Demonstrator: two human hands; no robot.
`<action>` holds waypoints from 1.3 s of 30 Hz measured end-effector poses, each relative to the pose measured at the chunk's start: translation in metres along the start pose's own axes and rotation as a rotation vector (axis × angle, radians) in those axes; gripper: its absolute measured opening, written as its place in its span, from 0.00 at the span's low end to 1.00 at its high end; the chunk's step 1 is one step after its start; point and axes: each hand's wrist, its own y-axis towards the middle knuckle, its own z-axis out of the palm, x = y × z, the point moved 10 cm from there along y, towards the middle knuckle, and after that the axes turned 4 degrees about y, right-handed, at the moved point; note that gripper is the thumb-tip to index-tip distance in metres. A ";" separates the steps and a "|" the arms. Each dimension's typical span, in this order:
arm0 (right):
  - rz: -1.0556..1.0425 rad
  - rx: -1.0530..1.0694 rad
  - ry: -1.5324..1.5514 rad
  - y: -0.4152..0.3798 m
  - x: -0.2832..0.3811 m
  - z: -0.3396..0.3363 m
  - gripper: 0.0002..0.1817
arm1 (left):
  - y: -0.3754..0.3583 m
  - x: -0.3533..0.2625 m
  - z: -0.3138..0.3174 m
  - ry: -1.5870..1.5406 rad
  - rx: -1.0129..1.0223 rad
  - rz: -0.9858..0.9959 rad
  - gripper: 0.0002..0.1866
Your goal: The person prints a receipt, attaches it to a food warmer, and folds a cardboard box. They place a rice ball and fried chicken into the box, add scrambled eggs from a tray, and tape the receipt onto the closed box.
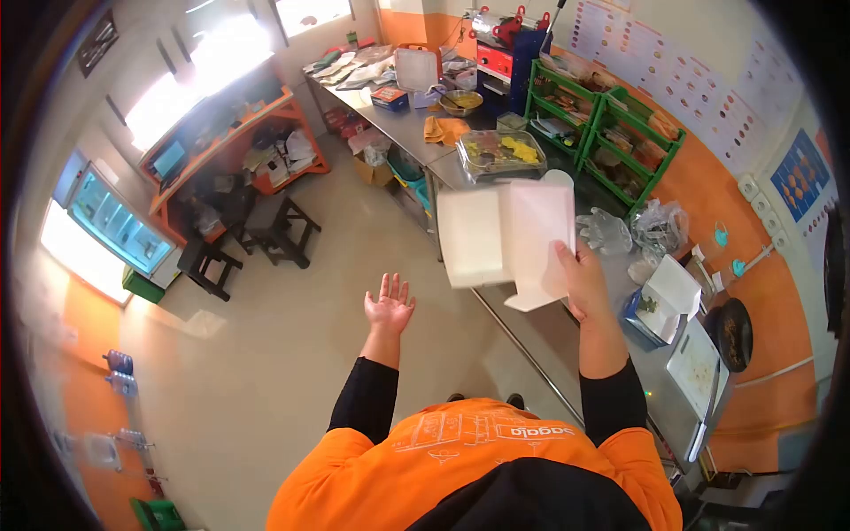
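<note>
My right hand [584, 281] grips an unfolded white paper takeaway box [474, 232] by its right-hand panel, thumb across the inner face. The box is held up over the edge of the steel table [460, 174], its panels spread and nothing visible inside. My left hand [390, 306] is raised over the floor, palm up with fingers apart, touching nothing. Just beyond the box stands a clear rectangular container [501, 154] with yellow food in it. Plastic bags [606, 232] lie to the right of the box.
Green shelf racks [602, 133] line the wall side. Nearer me on the right are an open box [662, 301], a white cutting board [695, 365] with a knife on it, and a dark pan [734, 334]. Black stools [282, 228] stand across the floor at left.
</note>
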 end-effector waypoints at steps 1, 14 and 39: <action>-0.120 -0.099 -0.086 -0.009 0.020 -0.006 0.18 | 0.001 -0.001 -0.003 -0.007 -0.005 -0.001 0.37; -0.375 0.777 -0.511 -0.149 -0.114 0.161 0.30 | 0.006 -0.021 0.009 0.488 0.615 0.457 0.36; -0.008 0.375 -0.569 -0.064 0.018 0.047 0.18 | -0.122 0.042 0.145 1.745 0.633 0.070 0.35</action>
